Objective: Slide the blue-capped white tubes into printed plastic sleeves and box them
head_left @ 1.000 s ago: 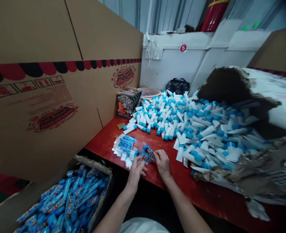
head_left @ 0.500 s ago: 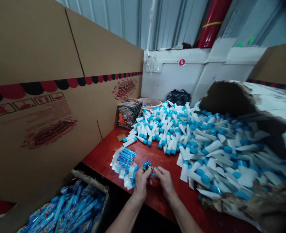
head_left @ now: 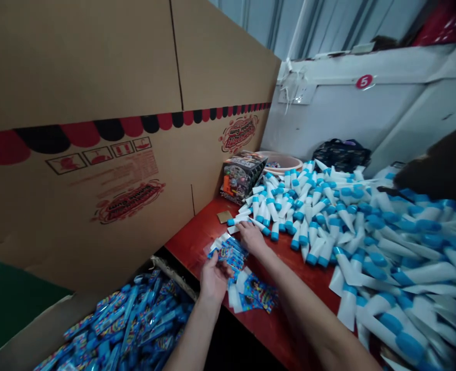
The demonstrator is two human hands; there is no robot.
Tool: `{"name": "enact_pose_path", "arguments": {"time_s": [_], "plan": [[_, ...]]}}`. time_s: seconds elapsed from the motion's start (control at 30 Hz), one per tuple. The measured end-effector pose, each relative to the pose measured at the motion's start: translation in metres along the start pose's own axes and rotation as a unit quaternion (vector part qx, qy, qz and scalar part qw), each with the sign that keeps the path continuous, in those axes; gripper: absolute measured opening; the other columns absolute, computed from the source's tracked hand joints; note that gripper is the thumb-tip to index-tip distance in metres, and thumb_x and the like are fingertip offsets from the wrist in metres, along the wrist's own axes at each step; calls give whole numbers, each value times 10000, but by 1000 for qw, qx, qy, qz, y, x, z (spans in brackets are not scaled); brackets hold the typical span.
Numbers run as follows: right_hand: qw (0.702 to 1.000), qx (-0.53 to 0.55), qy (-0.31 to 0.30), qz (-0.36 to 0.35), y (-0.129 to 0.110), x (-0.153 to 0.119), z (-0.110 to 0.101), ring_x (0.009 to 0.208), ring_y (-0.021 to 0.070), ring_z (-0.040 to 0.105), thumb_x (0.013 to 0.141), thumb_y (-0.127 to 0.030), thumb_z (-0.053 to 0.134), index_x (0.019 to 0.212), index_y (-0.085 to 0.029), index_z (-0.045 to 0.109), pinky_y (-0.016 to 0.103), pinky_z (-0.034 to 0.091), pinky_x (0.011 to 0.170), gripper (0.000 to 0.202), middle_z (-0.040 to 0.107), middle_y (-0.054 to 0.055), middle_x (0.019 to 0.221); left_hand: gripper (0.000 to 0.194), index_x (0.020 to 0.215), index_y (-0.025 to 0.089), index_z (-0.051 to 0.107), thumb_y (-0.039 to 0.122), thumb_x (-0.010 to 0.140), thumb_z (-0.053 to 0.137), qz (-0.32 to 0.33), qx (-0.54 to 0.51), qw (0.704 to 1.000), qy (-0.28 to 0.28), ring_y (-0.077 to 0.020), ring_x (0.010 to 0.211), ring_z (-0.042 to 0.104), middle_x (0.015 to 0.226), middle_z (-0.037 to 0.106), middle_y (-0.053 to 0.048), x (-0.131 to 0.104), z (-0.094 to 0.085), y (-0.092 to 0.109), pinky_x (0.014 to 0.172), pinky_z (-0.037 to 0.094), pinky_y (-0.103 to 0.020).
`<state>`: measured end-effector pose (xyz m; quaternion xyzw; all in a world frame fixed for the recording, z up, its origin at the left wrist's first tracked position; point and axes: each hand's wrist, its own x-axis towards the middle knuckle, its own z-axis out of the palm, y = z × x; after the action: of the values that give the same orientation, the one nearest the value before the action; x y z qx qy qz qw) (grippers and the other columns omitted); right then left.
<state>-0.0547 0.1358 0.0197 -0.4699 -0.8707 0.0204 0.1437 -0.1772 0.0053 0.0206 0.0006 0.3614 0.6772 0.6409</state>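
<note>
Printed blue sleeves [head_left: 256,294] lie fanned on the red table [head_left: 187,242], just below the frame's centre. Compared with half a second ago, the hands have parted: the right hand [head_left: 252,238] has gone to a white tube [head_left: 232,222] at the pile's left edge, so attention appears to have shifted from sleeves to tubes. Its fingertips meet that tube; whether they grasp it, I cannot tell. The left hand [head_left: 214,275] curls against the sleeves, grip undetermined. Printed cardboard [head_left: 115,77] stands upper left, a white partition [head_left: 336,116] upper right.
</note>
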Motion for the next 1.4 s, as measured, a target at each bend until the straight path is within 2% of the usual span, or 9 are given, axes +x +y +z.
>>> {"name": "enact_pose_path", "arguments": {"time_s": [0.17,0.33,0.43,0.47,0.53,0.6,0.7,1.0,1.4], "plan": [[999,-29,-13,14,9,-6,6,1028,267,490,851,-106,462,1000,-164,624,356,363,844,227,600,137,1047,210,668,122,576,261,822,605,-13,-11,1000,2,-132,441,532,534,580,-30,0,-8,6,457,428,-260],[997,-30,1,76,24,-39,-13,975,259,529,815,-87,465,891,-145,616,334,405,784,179,622,137,974,127,744,128,609,238,770,667,1,-6,1000,-31,-129,453,554,557,610,-15,-7,0,-8,451,434,-247],[975,148,81,145,24,-74,-36,801,208,575,831,-170,473,885,-159,585,305,447,703,124,634,72,863,163,744,136,608,266,736,706,10,5,999,-54,-133,445,558,548,610,-5,-15,6,-22,439,434,-249],[943,257,127,168,21,-88,-45,738,193,577,830,-225,501,879,-167,576,299,459,669,106,631,47,817,174,741,139,608,275,727,716,11,8,998,-59,-135,445,561,542,608,-3,-19,7,-27,439,436,-250],[833,466,220,201,10,-120,-62,676,177,579,790,-315,591,893,-177,570,297,478,625,174,634,23,794,185,734,144,610,281,710,732,4,9,998,-64,-136,440,564,529,606,3,-26,11,-37,438,442,-250],[732,577,288,220,-5,-151,-75,706,183,603,744,-328,662,961,-185,574,310,498,632,274,658,39,872,187,726,144,614,286,706,735,-12,11,997,-69,-136,434,566,527,613,2,-35,16,-48,438,450,-251],[666,620,347,229,-26,-187,-86,797,211,631,722,-306,695,984,-199,585,338,521,680,304,672,61,943,179,726,143,619,288,717,724,-44,18,996,-79,-141,442,577,542,629,-8,-49,25,-68,443,461,-255],[707,538,399,228,-38,-243,-92,904,217,626,757,-283,674,996,-206,620,314,506,748,257,661,63,1022,185,769,148,608,265,711,738,-57,45,987,-143,-139,494,593,630,664,-5,-84,36,-110,488,485,-269],[677,531,442,253,-36,-264,-89,893,222,615,756,-298,651,971,-206,632,325,499,746,235,672,55,926,214,772,155,586,286,709,743,-41,93,982,-162,-138,474,581,604,639,15,-103,35,-116,468,473,-268]]}}
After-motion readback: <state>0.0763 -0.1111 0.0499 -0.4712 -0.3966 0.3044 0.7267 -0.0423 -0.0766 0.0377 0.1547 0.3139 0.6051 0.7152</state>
